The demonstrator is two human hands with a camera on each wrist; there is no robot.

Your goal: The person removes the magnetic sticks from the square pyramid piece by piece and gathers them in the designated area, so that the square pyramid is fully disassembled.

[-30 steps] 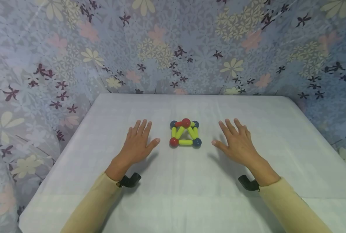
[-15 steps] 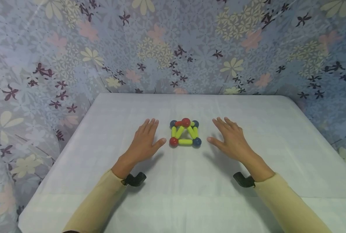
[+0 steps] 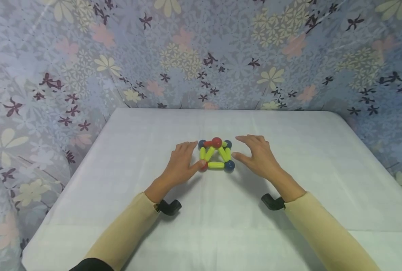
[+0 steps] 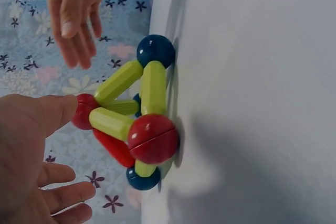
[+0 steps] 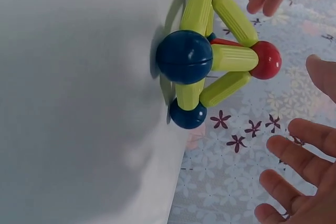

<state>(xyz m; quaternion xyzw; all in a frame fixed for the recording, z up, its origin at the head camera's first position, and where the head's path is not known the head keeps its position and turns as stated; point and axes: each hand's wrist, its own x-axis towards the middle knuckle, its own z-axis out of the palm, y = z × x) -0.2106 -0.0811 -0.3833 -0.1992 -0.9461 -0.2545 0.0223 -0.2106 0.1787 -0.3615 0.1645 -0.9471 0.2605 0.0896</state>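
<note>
A pyramid of magnetic building sticks and balls [image 3: 216, 165] stands on the white table. Its rods are yellow-green, one of them red, with blue and red balls at the corners and a red ball [image 3: 216, 142] on top. My left hand [image 3: 180, 163] is at its left side, fingers extended, the thumb overlapping the front red ball in the head view. On the other side, my right hand [image 3: 260, 158] hovers with thumb and fingers spread, a small gap from the blue balls. In the right wrist view the pyramid [image 5: 233, 57] lies between the two hands.
The white-covered table [image 3: 322, 150] stretches out around the pyramid. Behind and to the sides hangs a floral curtain [image 3: 201, 56]. Black curved camera mounts [image 3: 170, 207] sit at both wrists below beige sleeves [image 3: 126, 226].
Both hands have moved inward toward the pyramid from either side, the left reaching its front red ball in view. Their fingers have bent a little. The pyramid has stayed in place.
</note>
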